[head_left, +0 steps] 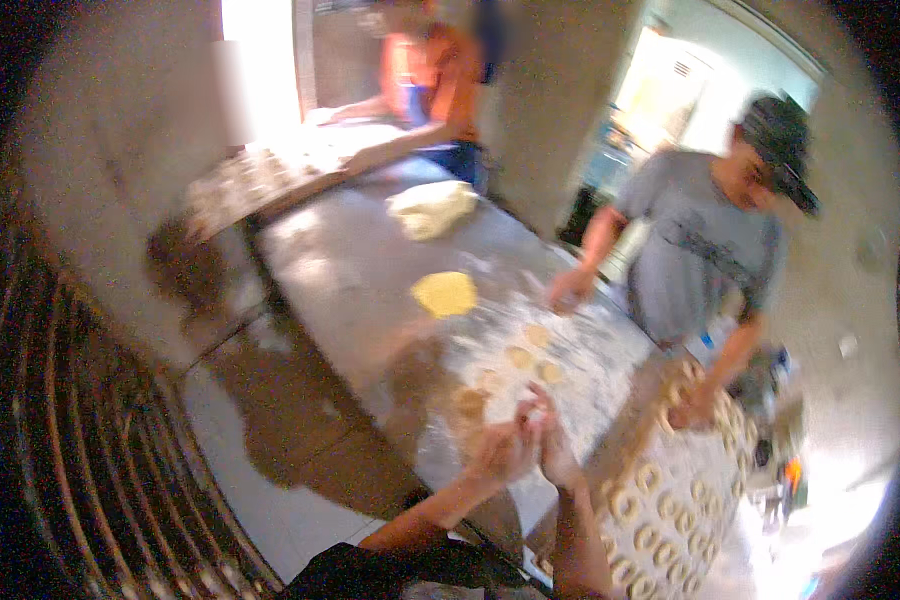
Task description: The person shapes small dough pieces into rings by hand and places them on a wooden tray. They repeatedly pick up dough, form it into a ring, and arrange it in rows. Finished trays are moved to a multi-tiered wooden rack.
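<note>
My left hand [502, 448] and my right hand [553, 445] meet over the near part of a flour-dusted metal table [330, 280], fingers closed around something small and pale that I cannot make out. Several flat dough rounds [520, 357] lie just beyond my hands. Farther up the table are a yellow flat piece of dough [445, 294] and a large pale dough lump [430, 208]. To the right of my hands, a board [610, 510] holds several rows of ring-shaped dough pieces [646, 480].
A co-worker in grey [710, 245] stands at the right, one hand over the table, one over the board. Another in orange [430, 80] works beside a long tray [225, 200] at the back. Metal racks [80, 400] stand at the left, beside a tiled floor [235, 460].
</note>
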Motion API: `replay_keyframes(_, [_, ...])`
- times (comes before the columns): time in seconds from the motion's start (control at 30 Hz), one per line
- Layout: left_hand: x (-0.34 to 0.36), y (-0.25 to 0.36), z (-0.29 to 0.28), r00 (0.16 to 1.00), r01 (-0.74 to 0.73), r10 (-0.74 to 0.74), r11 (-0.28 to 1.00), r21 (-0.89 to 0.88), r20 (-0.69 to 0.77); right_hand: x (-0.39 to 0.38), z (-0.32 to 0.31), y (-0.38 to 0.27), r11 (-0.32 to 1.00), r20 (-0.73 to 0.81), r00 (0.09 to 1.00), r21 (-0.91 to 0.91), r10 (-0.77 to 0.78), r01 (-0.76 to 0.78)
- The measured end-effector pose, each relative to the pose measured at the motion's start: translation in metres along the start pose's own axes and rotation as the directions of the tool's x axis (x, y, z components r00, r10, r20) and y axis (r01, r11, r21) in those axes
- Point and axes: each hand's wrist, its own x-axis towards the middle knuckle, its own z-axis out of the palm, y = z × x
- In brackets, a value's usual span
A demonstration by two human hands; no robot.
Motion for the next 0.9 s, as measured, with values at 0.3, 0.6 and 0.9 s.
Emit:
replay_keyframes(0.3, [0.003,0.119,0.133,0.926,-0.177,0.228,0.966,-0.188,0.3,-0.128,-0.14,-0.01,0.859,-0.361,0.932,0.462,-0.046,0.221])
replay_keyframes(0.6, [-0.065,0.208,0.332,0.682,-0.125,0.353,0.919,-0.373,0.64,-0.275,-0.278,-0.014,0.95,-0.79,0.607,-0.247,-0.083,-0.19])
replay_keyframes(0.9, [-0.117,0.256,0.452,0.536,0.029,0.204,0.965,-0.259,0.819,-0.365,-0.38,0.023,0.986,-0.884,0.466,-0.106,-0.035,-0.127])
